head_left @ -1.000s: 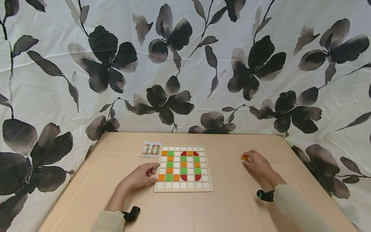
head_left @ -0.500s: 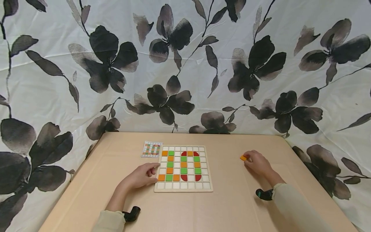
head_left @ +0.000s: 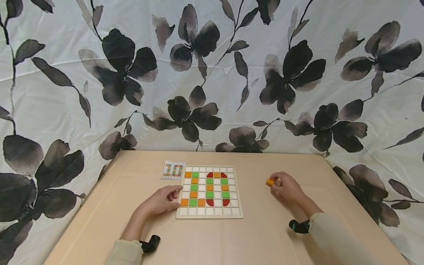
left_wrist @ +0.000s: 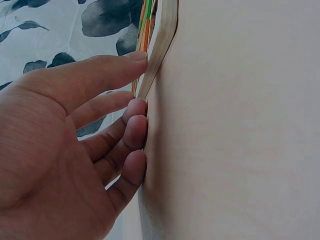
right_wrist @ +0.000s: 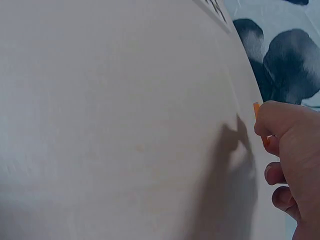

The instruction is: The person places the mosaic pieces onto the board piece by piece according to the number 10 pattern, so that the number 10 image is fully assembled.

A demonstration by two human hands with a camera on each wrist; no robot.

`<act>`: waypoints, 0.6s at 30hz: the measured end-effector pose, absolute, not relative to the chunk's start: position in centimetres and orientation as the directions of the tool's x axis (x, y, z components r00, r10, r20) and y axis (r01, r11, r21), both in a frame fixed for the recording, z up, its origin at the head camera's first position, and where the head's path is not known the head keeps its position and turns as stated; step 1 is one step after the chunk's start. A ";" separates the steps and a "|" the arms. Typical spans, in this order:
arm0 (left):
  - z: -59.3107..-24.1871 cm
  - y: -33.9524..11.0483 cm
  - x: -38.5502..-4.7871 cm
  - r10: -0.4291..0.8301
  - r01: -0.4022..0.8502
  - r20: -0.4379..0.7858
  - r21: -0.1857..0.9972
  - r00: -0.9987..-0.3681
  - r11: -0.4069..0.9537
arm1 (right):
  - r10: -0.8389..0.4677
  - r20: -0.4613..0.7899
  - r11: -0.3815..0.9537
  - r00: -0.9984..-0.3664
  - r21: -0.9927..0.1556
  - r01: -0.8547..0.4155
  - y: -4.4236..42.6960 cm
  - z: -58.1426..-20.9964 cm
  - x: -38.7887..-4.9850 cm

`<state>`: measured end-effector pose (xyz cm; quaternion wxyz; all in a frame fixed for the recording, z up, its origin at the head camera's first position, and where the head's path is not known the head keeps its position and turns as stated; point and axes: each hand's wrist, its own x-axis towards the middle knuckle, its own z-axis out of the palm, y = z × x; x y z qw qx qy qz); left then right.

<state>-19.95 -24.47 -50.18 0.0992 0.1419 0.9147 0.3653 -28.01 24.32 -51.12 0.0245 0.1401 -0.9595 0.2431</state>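
A square board (head_left: pixel 209 215) with a pale wooden rim lies on the table, its grid of white cells partly covered by orange, green and red tiles. My left hand (head_left: pixel 161 200) rests at the board's left edge. In the left wrist view, the thumb (left_wrist: pixel 107 72) lies against the board's rim (left_wrist: pixel 165 42), while the lower fingers are loosely bent. Right of the board, my right hand (head_left: pixel 288 187) pinches a small orange tile (head_left: pixel 270 182) between thumb and index finger. The same tile (right_wrist: pixel 258 112) sticks out past the fingers in the right wrist view.
A small card (head_left: pixel 173 169) printed with a coloured grid lies at the board's upper left corner. The light wooden table (head_left: pixel 258 235) ends at the back against a white cloth (head_left: pixel 238 92) with dark flowers. Black cameras sit on both wrists.
My right hand has moved a little to the left toward the board, holding the orange tile, which shows more now. The left hand and the board have stayed in place.
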 end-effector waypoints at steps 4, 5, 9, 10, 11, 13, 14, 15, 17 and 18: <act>-50.0 -24.4 -19.9 0.334 0.186 -0.078 0.700 -0.939 0.689 | -0.278 0.147 0.814 -0.949 -0.489 -0.314 22.8 -50.8 -27.4; -50.0 -24.4 -19.9 0.333 0.184 -0.079 0.702 -0.940 0.688 | -0.283 0.152 0.806 -0.947 -0.498 -0.320 22.4 -50.7 -27.2; -49.9 -24.2 -19.8 0.326 0.175 -0.084 0.705 -0.942 0.687 | -0.305 0.164 0.781 -0.938 -0.520 -0.345 20.8 -50.5 -26.4; -49.9 -24.2 -19.8 0.324 0.174 -0.084 0.705 -0.942 0.688 | -0.309 0.165 0.779 -0.937 -0.521 -0.348 20.4 -50.4 -26.3; -49.9 -24.2 -19.8 0.323 0.173 -0.083 0.704 -0.943 0.689 | -0.312 0.167 0.776 -0.935 -0.523 -0.352 20.0 -50.4 -26.1; -49.9 -24.2 -19.8 0.324 0.176 -0.081 0.705 -0.943 0.687 | -0.318 0.168 0.773 -0.933 -0.525 -0.358 19.2 -50.3 -25.8; -49.9 -24.2 -19.8 0.325 0.177 -0.080 0.705 -0.942 0.686 | -0.324 0.170 0.770 -0.931 -0.524 -0.364 18.8 -50.2 -25.7; -49.9 -24.2 -19.8 0.326 0.179 -0.078 0.706 -0.942 0.685 | -0.327 0.168 0.768 -0.930 -0.526 -0.365 18.4 -50.1 -25.5; -50.0 -24.2 -19.8 0.327 0.181 -0.075 0.707 -0.942 0.684 | -0.343 0.164 0.760 -0.925 -0.530 -0.376 17.6 -49.9 -25.1; -50.0 -24.2 -19.8 0.327 0.181 -0.075 0.708 -0.942 0.683 | -0.350 0.162 0.754 -0.922 -0.535 -0.381 17.2 -49.7 -24.9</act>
